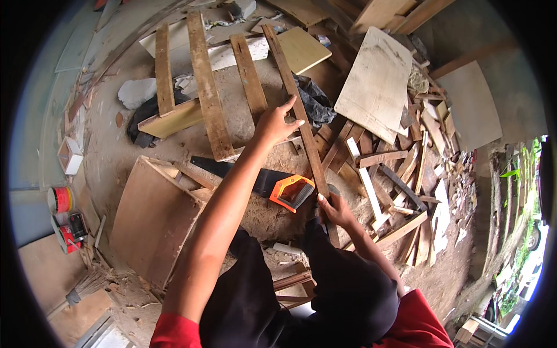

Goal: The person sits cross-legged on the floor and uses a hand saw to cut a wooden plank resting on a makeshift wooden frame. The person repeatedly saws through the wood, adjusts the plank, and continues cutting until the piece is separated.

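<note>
A long, narrow wooden plank (307,136) slants from the far middle down to my legs. My left hand (279,123) holds its middle from the left, thumb over the upper face and index finger stretched along the edge; the other fingers are partly hidden. Nearer to me, my right hand (336,210) grips the plank's lower part, thumb on top. Between my arms, a handsaw (270,184) with an orange and black handle lies on the ground, its blade partly covered by my left forearm. Beyond it, several wooden slats (206,87) rest across boards.
A wooden box-like piece (154,220) stands at the left. Scrap wood (400,185) is heaped at the right, beneath a pale panel (374,81). A black plastic bag (313,95) lies behind the plank. Tins (61,200) sit by the left wall.
</note>
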### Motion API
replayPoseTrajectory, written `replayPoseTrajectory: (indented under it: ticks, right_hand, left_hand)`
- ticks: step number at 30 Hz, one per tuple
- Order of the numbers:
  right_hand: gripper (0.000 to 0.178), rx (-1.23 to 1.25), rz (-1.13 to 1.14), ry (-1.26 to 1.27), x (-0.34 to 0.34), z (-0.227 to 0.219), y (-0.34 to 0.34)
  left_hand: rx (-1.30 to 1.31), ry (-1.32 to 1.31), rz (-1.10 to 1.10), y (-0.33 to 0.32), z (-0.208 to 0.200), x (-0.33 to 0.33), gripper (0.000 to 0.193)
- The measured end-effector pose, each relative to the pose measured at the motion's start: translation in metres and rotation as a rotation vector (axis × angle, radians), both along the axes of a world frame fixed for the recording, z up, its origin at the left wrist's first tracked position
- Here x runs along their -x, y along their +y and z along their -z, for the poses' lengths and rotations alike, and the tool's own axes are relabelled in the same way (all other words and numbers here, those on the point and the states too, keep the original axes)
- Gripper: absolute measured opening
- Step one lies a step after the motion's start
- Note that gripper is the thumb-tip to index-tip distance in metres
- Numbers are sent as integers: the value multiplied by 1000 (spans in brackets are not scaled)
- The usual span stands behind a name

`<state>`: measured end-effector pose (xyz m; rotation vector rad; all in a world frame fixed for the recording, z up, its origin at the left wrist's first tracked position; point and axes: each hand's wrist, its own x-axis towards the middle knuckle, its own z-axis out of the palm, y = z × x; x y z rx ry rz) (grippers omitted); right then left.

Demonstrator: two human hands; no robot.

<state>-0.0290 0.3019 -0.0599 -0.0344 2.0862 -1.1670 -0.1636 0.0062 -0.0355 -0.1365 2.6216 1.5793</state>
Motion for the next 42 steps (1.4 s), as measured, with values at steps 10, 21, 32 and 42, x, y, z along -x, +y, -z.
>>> replayPoseTrajectory:
  ticks: [10,21,32,42]
  right_hand:
    - [45,297,192,88,123,2,-77]
    - [37,222,227,99,121,-9,-107]
    - [35,221,251,109,116,-14,-111]
    - [39,164,264,133,111,-12,-111]
  left_hand:
    - [24,-95,-52,-3,-5,2,73]
    - [31,-198,18,-7,-13,3,74]
    - [66,-162,11,-7,-9,3,73]
    - [113,-48,35,-10,1,0,71]
